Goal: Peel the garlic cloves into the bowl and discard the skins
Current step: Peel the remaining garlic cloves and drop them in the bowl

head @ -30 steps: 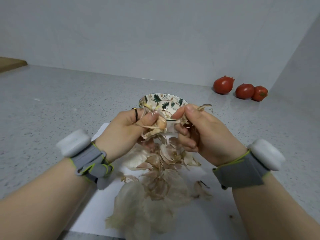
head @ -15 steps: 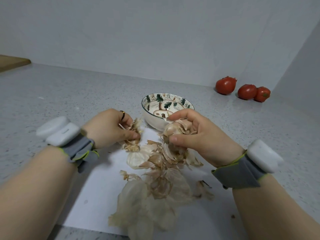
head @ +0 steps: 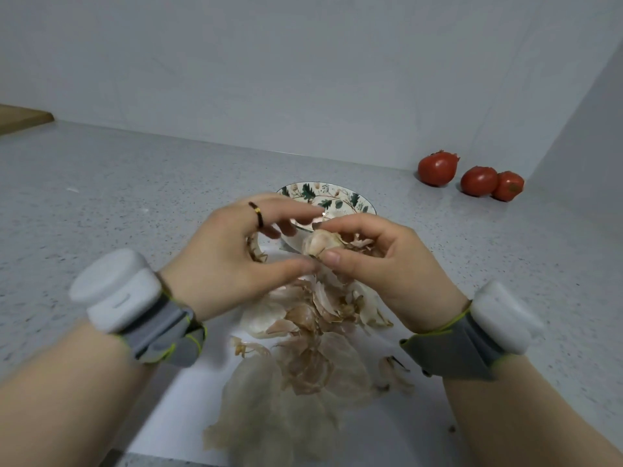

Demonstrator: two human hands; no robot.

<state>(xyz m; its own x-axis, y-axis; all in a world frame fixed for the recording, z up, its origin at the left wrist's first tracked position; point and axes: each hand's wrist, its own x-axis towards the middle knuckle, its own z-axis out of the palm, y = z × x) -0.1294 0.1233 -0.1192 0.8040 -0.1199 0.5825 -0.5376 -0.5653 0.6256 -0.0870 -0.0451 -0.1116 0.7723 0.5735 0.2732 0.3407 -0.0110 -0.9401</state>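
My right hand grips a garlic clump with loose papery skin, held just in front of the leaf-patterned bowl. My left hand, a ring on one finger, has its fingers spread and its thumb and fingertips reaching to the garlic from the left; it holds nothing that I can see. Below the hands a heap of garlic skins and some unpeeled pieces lie on a white sheet. The bowl's inside is mostly hidden by the hands.
Three red tomatoes sit at the back right by the wall corner. A wooden board edge shows at the far left. The grey speckled counter extends left and right of the sheet.
My left hand dropped its skins on the sheet, then came back right and up, open, to the garlic. My right hand kept the garlic and lifted slightly.
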